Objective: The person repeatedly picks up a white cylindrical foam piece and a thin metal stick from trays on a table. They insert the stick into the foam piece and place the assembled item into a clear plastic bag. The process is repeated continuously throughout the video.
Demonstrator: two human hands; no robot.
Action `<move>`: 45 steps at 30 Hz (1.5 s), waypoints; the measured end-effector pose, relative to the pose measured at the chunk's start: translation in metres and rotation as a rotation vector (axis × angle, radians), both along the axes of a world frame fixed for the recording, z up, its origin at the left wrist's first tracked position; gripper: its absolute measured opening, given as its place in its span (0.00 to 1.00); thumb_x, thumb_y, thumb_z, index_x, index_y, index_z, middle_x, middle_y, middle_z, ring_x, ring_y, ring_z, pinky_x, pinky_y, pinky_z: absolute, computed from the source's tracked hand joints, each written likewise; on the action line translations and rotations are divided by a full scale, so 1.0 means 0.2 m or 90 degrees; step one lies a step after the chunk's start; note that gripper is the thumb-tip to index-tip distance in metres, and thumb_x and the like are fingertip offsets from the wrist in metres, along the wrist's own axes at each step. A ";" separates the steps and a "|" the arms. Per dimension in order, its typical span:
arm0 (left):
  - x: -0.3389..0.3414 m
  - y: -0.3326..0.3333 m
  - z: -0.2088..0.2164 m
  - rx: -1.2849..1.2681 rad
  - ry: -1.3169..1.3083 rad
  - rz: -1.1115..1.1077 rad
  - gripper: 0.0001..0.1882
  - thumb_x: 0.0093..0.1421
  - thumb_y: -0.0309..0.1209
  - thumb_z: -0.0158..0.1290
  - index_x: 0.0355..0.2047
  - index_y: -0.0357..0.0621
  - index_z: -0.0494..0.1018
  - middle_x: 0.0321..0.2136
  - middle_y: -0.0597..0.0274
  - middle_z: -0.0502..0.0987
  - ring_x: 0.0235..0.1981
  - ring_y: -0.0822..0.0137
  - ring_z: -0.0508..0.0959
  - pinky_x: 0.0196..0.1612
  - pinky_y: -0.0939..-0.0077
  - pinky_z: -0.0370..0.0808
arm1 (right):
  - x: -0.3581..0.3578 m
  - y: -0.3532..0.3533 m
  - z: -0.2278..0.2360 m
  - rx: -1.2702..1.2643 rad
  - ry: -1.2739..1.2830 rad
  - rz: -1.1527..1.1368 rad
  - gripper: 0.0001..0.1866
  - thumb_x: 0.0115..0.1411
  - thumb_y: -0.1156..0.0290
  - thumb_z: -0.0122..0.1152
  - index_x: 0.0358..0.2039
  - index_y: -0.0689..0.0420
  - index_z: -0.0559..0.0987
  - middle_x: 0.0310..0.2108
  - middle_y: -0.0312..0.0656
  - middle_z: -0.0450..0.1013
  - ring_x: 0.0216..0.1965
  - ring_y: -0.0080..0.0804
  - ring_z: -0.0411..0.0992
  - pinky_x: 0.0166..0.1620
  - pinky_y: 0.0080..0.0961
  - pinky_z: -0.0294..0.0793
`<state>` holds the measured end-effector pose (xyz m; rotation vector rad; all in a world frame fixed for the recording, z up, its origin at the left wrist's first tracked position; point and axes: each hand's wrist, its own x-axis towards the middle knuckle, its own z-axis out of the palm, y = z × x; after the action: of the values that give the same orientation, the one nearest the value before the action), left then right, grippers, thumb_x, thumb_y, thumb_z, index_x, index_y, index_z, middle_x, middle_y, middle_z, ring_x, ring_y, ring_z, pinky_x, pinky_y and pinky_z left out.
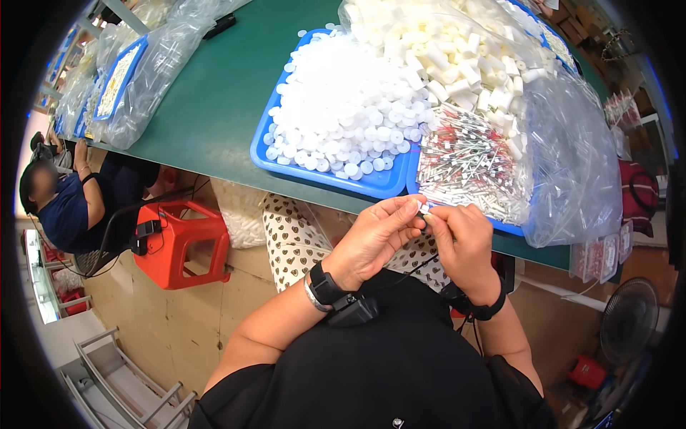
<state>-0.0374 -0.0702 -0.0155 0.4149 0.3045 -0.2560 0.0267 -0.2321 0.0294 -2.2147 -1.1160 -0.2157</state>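
Pinching at the fingertips: the left hand [375, 243] and the right hand [461, 239] meet at one small white piece [424, 209], thumb and forefinger of each closed on it. Piece sits between the two sets of fingertips, mostly covered by them; its exact shape cannot be told. Remaining fingers of both hands are curled.

Just beyond the fingers, slightly right: thin sticks [468, 154] with red, green and white parts, heaped in a blue tray [412, 175]. Beyond and left of the fingers: a second blue tray [259, 154], piled with translucent white discs [343, 107]. Farther beyond the fingers, behind the sticks: a large heap of cream tubes [464, 53]. Right of the fingers: a clear plastic bag [572, 161], draped over the edge of the green table [204, 100].

Below the fingers: patterned trousers [289, 239] on the person's legs. Well left of the fingers: a red stool [175, 247], and past it a seated co-worker [75, 214] in dark blue. Well right and lower than the fingers: a fan [629, 320].
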 end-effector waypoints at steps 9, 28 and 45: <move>-0.02 -0.03 -0.06 -0.014 -0.012 -0.035 0.20 0.68 0.39 0.52 0.53 0.38 0.70 0.34 0.69 0.75 0.32 0.80 0.74 0.40 0.81 0.75 | -0.06 0.04 -0.10 0.141 0.220 -0.082 0.05 0.63 0.74 0.60 0.33 0.62 0.77 0.21 0.39 0.74 0.22 0.27 0.71 0.29 0.25 0.69; 0.00 0.04 0.03 0.108 0.026 0.064 0.19 0.69 0.36 0.50 0.54 0.36 0.68 0.43 0.53 0.79 0.42 0.67 0.80 0.46 0.76 0.78 | 0.22 -0.30 -0.08 -0.261 -0.107 -0.274 0.04 0.55 0.73 0.63 0.28 0.60 0.79 0.24 0.44 0.71 0.28 0.46 0.73 0.33 0.40 0.72; 0.01 0.04 0.01 0.109 0.057 0.083 0.17 0.69 0.35 0.50 0.52 0.37 0.70 0.41 0.53 0.79 0.40 0.67 0.80 0.45 0.75 0.78 | 0.17 -0.29 -0.03 -0.157 -0.063 -0.213 0.04 0.52 0.73 0.67 0.27 0.55 0.79 0.24 0.39 0.71 0.25 0.41 0.70 0.32 0.35 0.67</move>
<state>-0.0364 -0.0617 -0.0131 0.5503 0.4418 -0.1208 0.0616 -0.2905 0.0244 -2.6325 -0.8520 -0.3479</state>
